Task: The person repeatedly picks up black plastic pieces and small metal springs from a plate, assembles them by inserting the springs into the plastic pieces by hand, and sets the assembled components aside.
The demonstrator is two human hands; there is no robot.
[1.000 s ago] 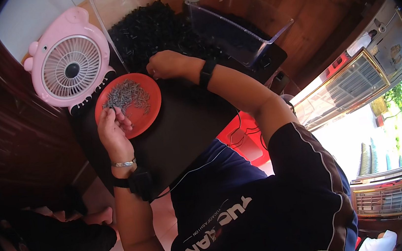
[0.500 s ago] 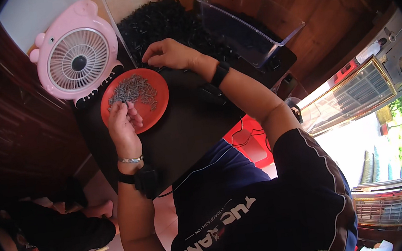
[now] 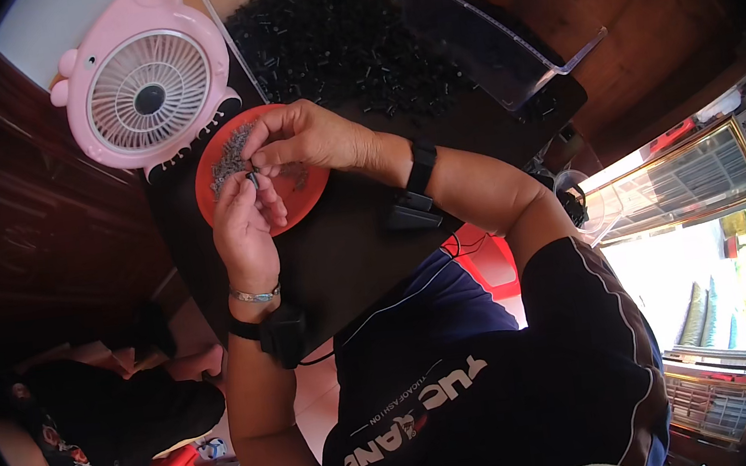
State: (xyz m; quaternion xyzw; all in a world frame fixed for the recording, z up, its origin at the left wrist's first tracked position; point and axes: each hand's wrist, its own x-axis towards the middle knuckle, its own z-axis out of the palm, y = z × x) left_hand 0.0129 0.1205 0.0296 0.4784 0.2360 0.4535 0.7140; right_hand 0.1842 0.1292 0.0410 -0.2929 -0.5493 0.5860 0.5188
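Over an orange-red round plate [image 3: 303,202], my two hands meet with fingertips almost touching. My left hand [image 3: 245,234] is palm up and pinches a small black cylindrical part [image 3: 253,180] between thumb and fingers. From the right comes my right hand [image 3: 314,138], its thumb and forefinger closed just above that part; whatever sits in this pinch is too small to make out. Many small grey metal pieces, screw-like in shape [image 3: 232,163], lie on the plate, partly hidden by my hands.
A big heap of small black parts [image 3: 324,41] covers the dark table's [image 3: 347,245] far side. A clear plastic bin [image 3: 497,30] lies there at the right. At the left stands a pink animal-shaped fan [image 3: 151,97]. Another person's dark clothing [image 3: 148,401] shows lower left.
My right hand has moved left and nearer, from beside the black heap to above the plate, meeting my left hand. The left hand keeps its pinch; the view has shifted slightly.
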